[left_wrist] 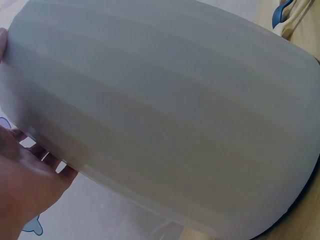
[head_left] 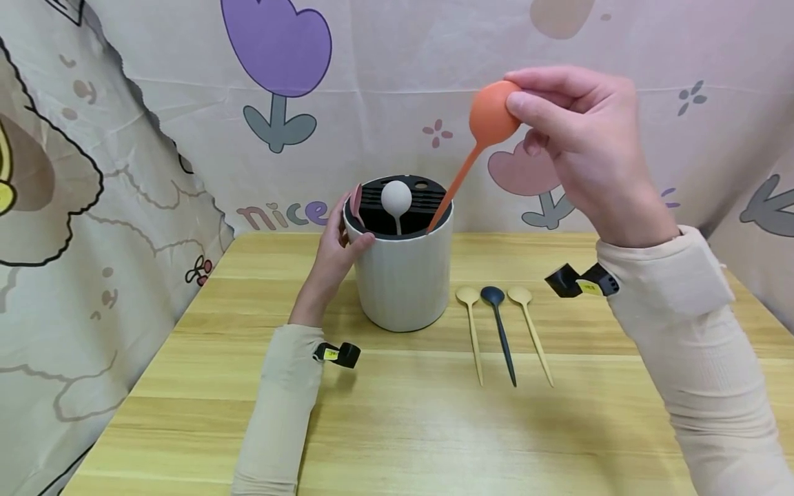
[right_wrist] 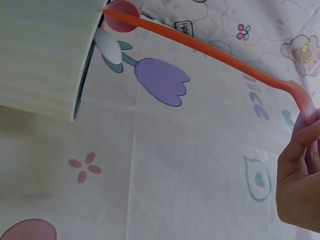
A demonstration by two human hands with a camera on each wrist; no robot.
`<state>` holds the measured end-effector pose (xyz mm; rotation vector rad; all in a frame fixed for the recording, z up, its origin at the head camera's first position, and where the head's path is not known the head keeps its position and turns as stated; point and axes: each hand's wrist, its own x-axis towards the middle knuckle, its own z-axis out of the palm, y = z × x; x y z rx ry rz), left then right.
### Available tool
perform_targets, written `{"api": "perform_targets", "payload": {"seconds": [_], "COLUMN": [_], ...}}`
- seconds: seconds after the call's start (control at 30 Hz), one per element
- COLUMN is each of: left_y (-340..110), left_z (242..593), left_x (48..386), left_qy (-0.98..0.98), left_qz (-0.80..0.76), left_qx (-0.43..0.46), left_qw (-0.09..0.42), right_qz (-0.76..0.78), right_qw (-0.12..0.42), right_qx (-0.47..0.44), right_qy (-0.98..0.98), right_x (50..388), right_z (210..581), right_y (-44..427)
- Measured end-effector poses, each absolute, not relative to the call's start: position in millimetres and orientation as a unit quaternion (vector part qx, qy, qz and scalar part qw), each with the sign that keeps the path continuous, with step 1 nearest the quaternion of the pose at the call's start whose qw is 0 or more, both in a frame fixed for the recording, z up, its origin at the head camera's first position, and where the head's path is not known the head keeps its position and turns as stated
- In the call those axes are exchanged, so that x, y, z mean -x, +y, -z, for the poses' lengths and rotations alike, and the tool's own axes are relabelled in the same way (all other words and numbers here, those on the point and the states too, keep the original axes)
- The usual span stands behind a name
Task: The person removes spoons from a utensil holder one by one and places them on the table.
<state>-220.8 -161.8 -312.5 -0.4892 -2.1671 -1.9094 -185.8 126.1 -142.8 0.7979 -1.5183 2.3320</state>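
An orange spoon (head_left: 494, 116) is pinched at its round bowl by my right hand (head_left: 589, 131), raised above the right side of a white ribbed utensil holder (head_left: 403, 289). Its handle slants down to the left, the tip at the holder's front right rim. My left hand (head_left: 338, 251) holds the holder at its upper left, thumb by the front rim and fingers along the side. In the black-topped holder stand a white spoon (head_left: 396, 198) and a pink spoon (head_left: 355, 201), bowls up. The right wrist view shows the orange handle (right_wrist: 215, 52) reaching the holder's rim.
To the right of the holder, a cream spoon (head_left: 468, 296), a dark blue spoon (head_left: 493, 296) and another cream spoon (head_left: 520, 296) lie side by side on the wooden table (head_left: 397, 420). A patterned cloth (head_left: 384, 83) hangs behind the table.
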Motion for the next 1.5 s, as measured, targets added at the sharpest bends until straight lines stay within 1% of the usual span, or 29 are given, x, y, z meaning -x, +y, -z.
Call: {"api": "perform_targets", "payload": {"seconds": [0.2,0.4,0.47,0.63,0.77,0.87,1.07,1.13,1.33,1.5], "left_y": [-160.4,-160.3,-160.3,-160.3,-160.4,-160.6,-161.6,-161.8,-162.6,-162.9], "left_z": [311.5,312.3,312.9,313.9,313.3,313.0,312.8,312.7,312.6,312.8], "left_x": [219.7,220.6,221.4,223.0,222.7,222.0,220.7,220.7,220.3,220.8], "left_qy": [-0.732,-0.734,-0.734,-0.732,-0.735,-0.736,-0.736,-0.737,-0.739,-0.738], "left_qz": [0.652,0.652,0.652,0.654,0.65,0.649,0.65,0.649,0.647,0.647], "left_qx": [0.165,0.162,0.163,0.166,0.165,0.165,0.159,0.159,0.158,0.163], "left_qw": [0.104,0.099,0.098,0.097,0.098,0.098,0.101,0.102,0.103,0.103], "right_qz": [-0.771,-0.723,-0.724,-0.771,-0.78,-0.765,-0.714,-0.691,-0.65,-0.623], "right_qw": [0.15,0.199,0.202,0.157,0.128,0.109,0.026,0.009,-0.014,-0.02], "right_qx": [-0.279,-0.308,-0.308,-0.274,-0.251,-0.245,-0.224,-0.213,-0.193,-0.183], "right_qy": [-0.552,-0.586,-0.583,-0.552,-0.559,-0.586,-0.663,-0.69,-0.735,-0.76], "right_x": [185.9,185.3,186.0,189.3,192.7,194.1,198.6,200.2,204.0,204.4], "right_z": [148.6,154.1,155.6,160.4,172.5,187.4,226.4,238.6,263.9,278.9], "right_y": [122.8,121.4,124.2,137.8,149.1,155.1,161.4,163.4,170.7,178.0]}}
